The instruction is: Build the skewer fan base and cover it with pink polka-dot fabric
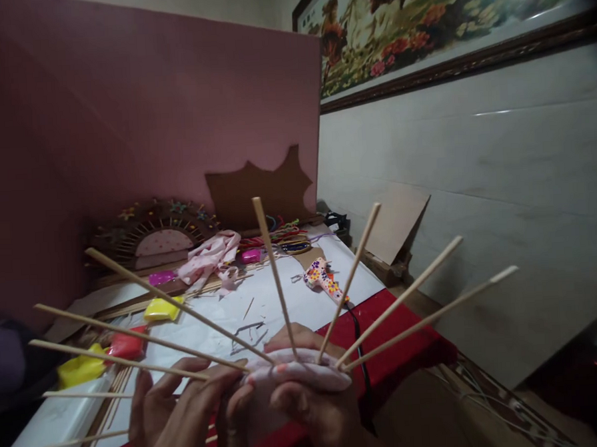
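Note:
Low in the view, both hands hold a pale pink, cloth-covered padded piece (311,377) with several thin wooden sticks fanning out from its edge. My right hand (321,416) grips it from the right, thumb pressed on the near face and fingers behind. At the left, my left hand (188,413) has its fingers closed around the edge where the sticks enter. One upright wooden stick (274,271) rises from the middle; others spread left and right. The lower part of the piece is partly hidden by my hands.
A flower-patterned glue gun (324,277) with a black cord lies on the white table surface (208,328). Yellow (163,309) and red packets (127,342) sit left. Behind are pink cloth (210,255), a decorated half-round piece (162,244) and jagged cardboard (261,189).

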### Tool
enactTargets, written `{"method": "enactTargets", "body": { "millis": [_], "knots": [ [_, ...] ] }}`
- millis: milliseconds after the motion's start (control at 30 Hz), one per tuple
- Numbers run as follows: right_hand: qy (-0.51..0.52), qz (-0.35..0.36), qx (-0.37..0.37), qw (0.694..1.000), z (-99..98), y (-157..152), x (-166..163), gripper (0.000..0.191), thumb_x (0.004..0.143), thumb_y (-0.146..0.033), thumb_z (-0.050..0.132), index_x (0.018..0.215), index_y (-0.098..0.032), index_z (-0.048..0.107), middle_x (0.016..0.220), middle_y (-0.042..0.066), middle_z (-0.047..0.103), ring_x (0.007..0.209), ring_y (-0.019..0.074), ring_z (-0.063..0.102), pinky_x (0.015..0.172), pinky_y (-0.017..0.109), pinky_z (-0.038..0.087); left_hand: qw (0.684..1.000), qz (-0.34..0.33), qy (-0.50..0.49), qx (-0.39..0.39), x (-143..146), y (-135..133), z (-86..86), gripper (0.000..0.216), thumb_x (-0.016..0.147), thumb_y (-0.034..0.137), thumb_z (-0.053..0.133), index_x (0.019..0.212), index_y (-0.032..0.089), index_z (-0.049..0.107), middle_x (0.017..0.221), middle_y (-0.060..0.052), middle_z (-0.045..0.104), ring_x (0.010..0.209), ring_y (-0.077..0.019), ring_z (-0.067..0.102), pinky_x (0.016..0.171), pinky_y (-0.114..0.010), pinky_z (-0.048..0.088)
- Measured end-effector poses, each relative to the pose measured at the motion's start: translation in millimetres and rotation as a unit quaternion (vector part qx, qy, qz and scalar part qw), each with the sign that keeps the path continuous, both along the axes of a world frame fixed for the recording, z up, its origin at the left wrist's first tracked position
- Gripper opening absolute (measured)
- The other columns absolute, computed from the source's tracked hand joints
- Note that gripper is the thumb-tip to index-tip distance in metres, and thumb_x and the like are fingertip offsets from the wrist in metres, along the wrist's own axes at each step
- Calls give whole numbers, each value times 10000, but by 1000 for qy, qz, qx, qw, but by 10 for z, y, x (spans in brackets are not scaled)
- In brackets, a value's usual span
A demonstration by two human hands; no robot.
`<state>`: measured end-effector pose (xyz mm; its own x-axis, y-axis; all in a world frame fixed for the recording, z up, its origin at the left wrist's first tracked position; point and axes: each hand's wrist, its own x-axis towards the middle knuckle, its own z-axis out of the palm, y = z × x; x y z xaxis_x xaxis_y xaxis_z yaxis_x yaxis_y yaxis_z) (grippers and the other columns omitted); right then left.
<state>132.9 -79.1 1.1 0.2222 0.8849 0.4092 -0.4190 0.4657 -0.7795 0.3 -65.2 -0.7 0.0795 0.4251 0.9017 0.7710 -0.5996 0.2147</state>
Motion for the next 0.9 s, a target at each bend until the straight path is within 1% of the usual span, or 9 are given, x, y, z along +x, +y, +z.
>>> {"method": "enactTargets", "body": {
  "millis": [67,133,300,400,533,633,700,800,900],
  "knots": [
    [-27,-7,-8,1000,27,-14,14,128,636,-292,737,737,-216,716,708,43,698,633,214,652,531,289,527,1000,16,-2,-6,75,-50,26,87,747,224,531,820,266,549,688,-23,613,818,-234,512,1008,-479,196],
    [-25,-28,-17,999,40,-29,12,94,645,-276,722,704,-202,721,666,37,680,604,197,641,514,273,516,1000,17,16,4,107,-86,32,124,737,219,545,853,263,542,690,-21,621,822,-233,520,1011,-445,208],
    [9,-51,-32,998,-8,-56,-21,123,638,-316,728,668,-197,737,683,63,698,625,233,655,545,325,531,998,14,64,20,81,-133,32,215,699,185,586,900,245,538,682,-18,649,814,-234,543,980,-404,246],
    [-6,-60,-36,998,-49,-75,-20,130,632,-324,731,651,-196,742,679,73,714,640,256,667,549,343,544,998,17,50,23,117,-169,44,179,736,196,551,908,241,539,688,-12,655,750,-207,562,955,-373,273],
    [-18,-35,-40,998,-51,-89,-14,137,674,-354,699,673,-227,752,668,58,723,628,247,675,564,328,552,999,43,8,5,185,-181,45,121,770,212,518,873,256,563,674,-5,656,742,-203,569,969,-372,263],
    [-15,-46,0,999,-66,-63,-13,150,663,-395,696,667,-250,734,608,30,700,532,218,640,468,316,530,996,52,23,65,147,-140,24,145,726,210,565,860,265,575,640,-2,654,788,-232,554,1003,-413,221],
    [-30,-51,13,998,-117,-32,-9,176,669,-428,678,667,-255,711,580,21,685,511,214,624,455,326,523,992,48,61,96,88,-124,3,187,704,230,592,888,260,579,644,-2,663,785,-236,555,1022,-412,195],
    [-41,-60,-9,997,-230,6,-2,194,677,-426,670,644,-235,681,546,28,678,490,218,624,472,339,529,990,39,119,59,44,-165,-22,290,700,248,609,987,248,568,738,-12,693,816,-223,581,1034,-367,192],
    [-10,-47,-23,999,-313,11,-1,177,653,-392,700,610,-224,669,548,40,684,471,224,625,429,330,515,994,51,78,52,123,-256,-38,310,702,219,614,1003,276,570,739,-3,703,897,-232,585,1047,-436,170]
  ]
}}
